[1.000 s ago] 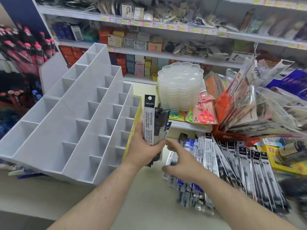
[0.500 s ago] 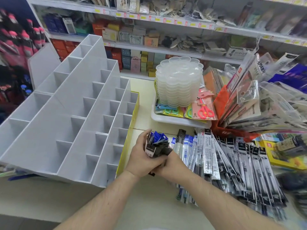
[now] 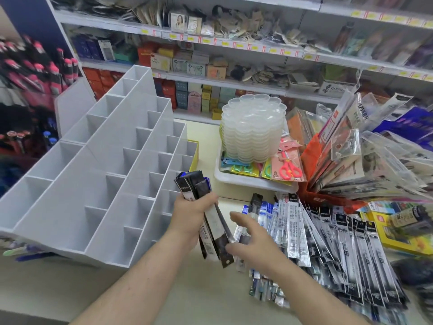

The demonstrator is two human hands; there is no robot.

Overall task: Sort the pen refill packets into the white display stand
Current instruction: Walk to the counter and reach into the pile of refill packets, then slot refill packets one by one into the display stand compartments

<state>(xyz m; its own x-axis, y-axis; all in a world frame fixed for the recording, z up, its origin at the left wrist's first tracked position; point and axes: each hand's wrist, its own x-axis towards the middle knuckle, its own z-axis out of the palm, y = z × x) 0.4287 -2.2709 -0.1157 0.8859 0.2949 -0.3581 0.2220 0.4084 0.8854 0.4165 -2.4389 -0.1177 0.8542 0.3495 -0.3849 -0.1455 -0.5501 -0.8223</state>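
The big white display stand with many boxes sits on my left. Long plastic refill packets lie spread on the tabletop. My left hand grips a bunch of packets beside the stand. My right hand has its fingers apart, holding nothing.

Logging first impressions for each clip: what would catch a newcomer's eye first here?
The big white display stand at left, its visible compartments bare. At centre, the left hand grips a bundle of refill packets, with the right hand open beside it. More packets fan across the counter at right.

left hand hides the gripped packets' middle; far-right goods blur.
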